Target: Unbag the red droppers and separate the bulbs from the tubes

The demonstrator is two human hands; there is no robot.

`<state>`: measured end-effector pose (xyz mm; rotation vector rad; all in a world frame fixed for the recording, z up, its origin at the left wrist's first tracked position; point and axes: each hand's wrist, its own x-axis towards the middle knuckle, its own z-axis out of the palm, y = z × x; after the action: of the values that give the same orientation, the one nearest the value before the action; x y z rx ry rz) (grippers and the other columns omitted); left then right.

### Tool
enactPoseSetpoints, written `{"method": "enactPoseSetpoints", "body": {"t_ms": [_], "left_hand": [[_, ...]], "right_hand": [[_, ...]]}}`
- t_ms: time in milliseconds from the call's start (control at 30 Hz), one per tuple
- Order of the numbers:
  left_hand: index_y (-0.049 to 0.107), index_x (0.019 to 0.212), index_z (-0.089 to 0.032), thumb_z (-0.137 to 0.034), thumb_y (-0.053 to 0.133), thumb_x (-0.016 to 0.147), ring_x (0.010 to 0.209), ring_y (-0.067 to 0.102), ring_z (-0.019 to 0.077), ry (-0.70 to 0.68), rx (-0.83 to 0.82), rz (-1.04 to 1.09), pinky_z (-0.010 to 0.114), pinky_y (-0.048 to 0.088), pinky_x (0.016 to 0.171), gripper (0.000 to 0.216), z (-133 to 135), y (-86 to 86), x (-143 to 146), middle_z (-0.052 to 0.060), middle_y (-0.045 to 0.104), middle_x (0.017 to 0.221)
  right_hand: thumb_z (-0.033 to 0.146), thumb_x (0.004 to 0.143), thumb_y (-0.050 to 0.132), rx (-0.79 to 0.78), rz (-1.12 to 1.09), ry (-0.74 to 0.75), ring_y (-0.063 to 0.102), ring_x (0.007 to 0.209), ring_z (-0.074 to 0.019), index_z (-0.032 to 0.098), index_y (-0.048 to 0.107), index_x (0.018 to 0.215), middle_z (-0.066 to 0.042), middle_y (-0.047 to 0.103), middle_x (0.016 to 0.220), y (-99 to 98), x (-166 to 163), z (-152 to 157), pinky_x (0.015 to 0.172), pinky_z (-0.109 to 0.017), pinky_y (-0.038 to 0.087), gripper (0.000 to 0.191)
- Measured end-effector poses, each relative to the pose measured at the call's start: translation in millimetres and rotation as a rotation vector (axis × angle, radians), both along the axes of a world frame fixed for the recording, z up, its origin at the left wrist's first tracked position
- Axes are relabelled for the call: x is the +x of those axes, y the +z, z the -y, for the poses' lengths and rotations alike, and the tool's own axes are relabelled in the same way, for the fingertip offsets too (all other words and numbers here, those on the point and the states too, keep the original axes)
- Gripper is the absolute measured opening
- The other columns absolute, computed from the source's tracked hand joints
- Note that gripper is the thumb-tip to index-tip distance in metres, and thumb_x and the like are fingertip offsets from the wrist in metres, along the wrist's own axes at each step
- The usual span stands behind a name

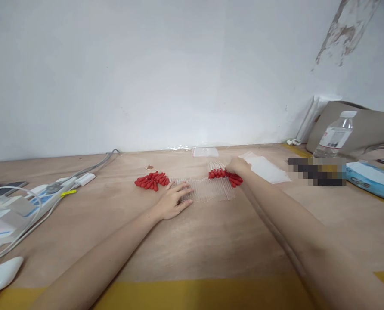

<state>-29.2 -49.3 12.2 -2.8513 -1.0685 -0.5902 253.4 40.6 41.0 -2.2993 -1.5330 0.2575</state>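
Note:
A row of thin clear tubes (211, 190) lies side by side on the table. My left hand (175, 201) rests over the row's left end with its fingers spread. Just left of it is a pile of red rubber bulbs (151, 181). More red bulbs (234, 179) lie at the row's right end, some apparently fitted on clear tubes (215, 165) that point away from me. Against these, my right hand (239, 165) is curled closed. Its fingertips are hidden, so what it pinches cannot be made out.
Clear plastic bags (265, 168) lie right of my right hand, another bag (205, 152) by the wall. A power strip (51, 191) with cables is at left. On the right are a water bottle (336, 135), a grey bag (369, 125) and a blue-white packet (371, 181).

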Motion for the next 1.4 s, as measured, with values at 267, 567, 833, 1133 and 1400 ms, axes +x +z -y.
{"method": "enactPoseSetpoints", "body": {"t_ms": [267,567,833,1133,1400], "left_hand": [[0.036,0.131,-0.021,-0.040,0.044,0.085,0.128,0.028,0.0257,0.034,0.148,0.047,0.051,0.021,0.104,0.051,1,-0.5,-3,0.011,0.039,0.135],[0.047,0.122,-0.023,-0.030,0.048,0.084,0.128,0.029,0.0276,0.035,0.492,0.103,0.052,0.020,0.103,0.039,14,0.7,17,0.010,0.044,0.131],[0.061,0.098,-0.023,-0.026,0.046,0.086,0.120,0.043,0.0240,-0.075,0.494,0.004,0.055,0.015,0.105,0.019,20,2.0,28,0.005,0.060,0.115],[0.063,0.085,-0.021,-0.022,0.043,0.086,0.117,0.046,0.0213,-0.146,0.408,-0.005,0.055,0.011,0.107,0.020,22,6.8,29,0.002,0.065,0.105],[0.063,0.085,-0.023,-0.024,0.042,0.087,0.115,0.049,0.0203,-0.161,0.316,0.003,0.055,0.006,0.106,0.021,27,10.5,28,0.000,0.067,0.100]], "right_hand": [[0.034,0.077,0.048,0.215,-0.051,0.117,0.059,0.082,-0.0218,0.019,0.061,0.073,-0.007,0.065,0.078,24.7,-14,31,0.076,-0.038,0.038,0.020],[0.025,0.083,0.050,0.909,0.237,0.848,0.054,0.076,-0.0168,0.019,0.060,0.080,-0.003,0.065,0.073,-31.4,-34,122,0.084,-0.037,0.030,0.011],[0.028,0.085,0.048,0.917,0.281,0.929,0.053,0.076,-0.0169,0.018,0.059,0.103,-0.005,0.065,0.082,-42.8,-46,130,0.078,-0.036,0.034,0.023],[0.021,0.087,0.043,0.854,0.254,1.084,0.058,0.094,-0.0157,0.018,0.059,0.099,-0.006,0.066,0.093,-43.2,-46,128,0.097,-0.040,0.037,0.020],[0.017,0.087,0.041,0.904,0.331,1.150,0.060,0.090,-0.0150,0.016,0.058,0.097,-0.007,0.066,0.093,-43.8,-42,131,0.097,-0.037,0.043,0.020]]}}
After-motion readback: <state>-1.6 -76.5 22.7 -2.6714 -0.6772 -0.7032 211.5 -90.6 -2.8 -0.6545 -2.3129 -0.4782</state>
